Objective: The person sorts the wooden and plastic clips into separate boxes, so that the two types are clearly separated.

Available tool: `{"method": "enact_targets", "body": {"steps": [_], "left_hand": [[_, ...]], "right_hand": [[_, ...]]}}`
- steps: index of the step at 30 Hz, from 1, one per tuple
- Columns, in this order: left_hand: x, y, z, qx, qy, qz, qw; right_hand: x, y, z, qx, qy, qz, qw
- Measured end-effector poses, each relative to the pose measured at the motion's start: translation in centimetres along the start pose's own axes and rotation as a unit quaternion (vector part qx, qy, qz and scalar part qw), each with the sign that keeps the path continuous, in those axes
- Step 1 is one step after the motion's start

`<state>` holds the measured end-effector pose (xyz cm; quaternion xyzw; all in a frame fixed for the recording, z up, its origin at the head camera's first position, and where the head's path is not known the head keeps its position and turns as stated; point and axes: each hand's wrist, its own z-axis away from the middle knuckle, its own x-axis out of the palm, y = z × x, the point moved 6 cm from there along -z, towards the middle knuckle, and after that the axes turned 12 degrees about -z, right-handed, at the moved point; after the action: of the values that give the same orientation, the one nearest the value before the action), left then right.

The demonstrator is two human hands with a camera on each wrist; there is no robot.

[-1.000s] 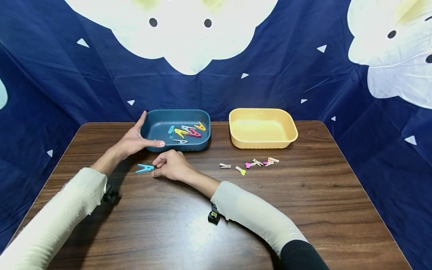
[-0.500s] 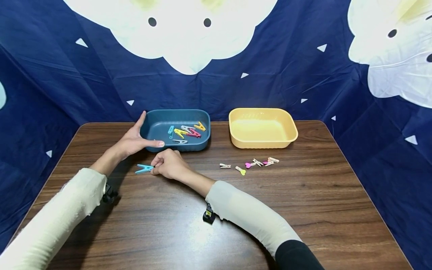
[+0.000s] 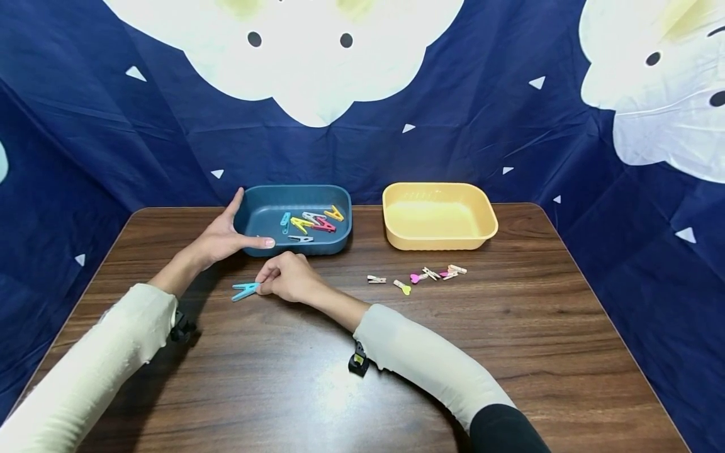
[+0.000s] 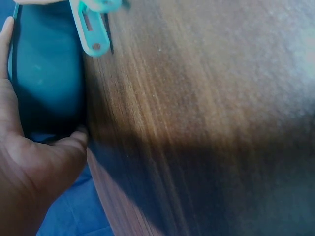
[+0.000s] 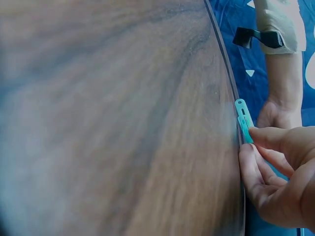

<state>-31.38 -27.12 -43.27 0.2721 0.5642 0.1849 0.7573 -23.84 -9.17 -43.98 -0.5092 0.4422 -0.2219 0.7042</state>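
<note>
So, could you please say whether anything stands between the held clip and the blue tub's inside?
Yes: the left hand, its thumb at the near rim of the tub, and the tub's near wall, beyond the clip.

Dark-blue cloud-print fabric backdrop [image 3: 498, 113], brown wood-grain table [image 3: 510, 352], pale glare [image 3: 334, 393]

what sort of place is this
Probably an indoor corner set up for recording: a wood-grain table with a navy backdrop of cloud-like shapes behind it, and a small black device worn near each wrist.
</note>
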Motion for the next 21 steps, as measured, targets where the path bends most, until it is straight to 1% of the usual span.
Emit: {"method": "enact_targets", "body": {"steps": [2,4,6,9,10,13,15,21], "left_hand": [[0.0,0.0,0.0,-0.003,-0.001,-0.001,1.0],[0.0,0.0,0.0,-0.005,-0.002,-0.003,1.0],[0.0,0.1,0.0,-0.005,-0.003,-0.004,1.0],[-0.1,0.2,0.0,-0.004,-0.001,-0.005,1.0],[-0.1,0.2,0.0,-0.003,0.001,-0.005,1.0],[-0.2,0.2,-0.1,-0.001,0.005,-0.008,1.0],[-0.1,0.1,-0.1,-0.002,0.005,-0.008,1.0],[0.0,-0.1,-0.1,-0.002,0.007,-0.004,1.0]], "right_hand": [[-0.3,0.2,0.2,-0.002,-0.004,-0.002,1.0],[-0.2,0.9,0.0,-0.004,0.0,0.008,1.0],[-0.6,0.8,0.4,-0.001,-0.008,0.003,1.0],[-0.5,1.6,0.4,-0.012,0.004,0.018,0.9998],[-0.9,1.1,0.9,-0.012,0.0,0.005,0.9999],[-1.2,1.0,1.4,-0.019,0.008,-0.014,0.9997],[-1.8,0.2,2.3,-0.015,0.0,-0.039,0.9991],[-2.6,-0.5,3.4,-0.018,0.009,-0.065,0.9977]]}}
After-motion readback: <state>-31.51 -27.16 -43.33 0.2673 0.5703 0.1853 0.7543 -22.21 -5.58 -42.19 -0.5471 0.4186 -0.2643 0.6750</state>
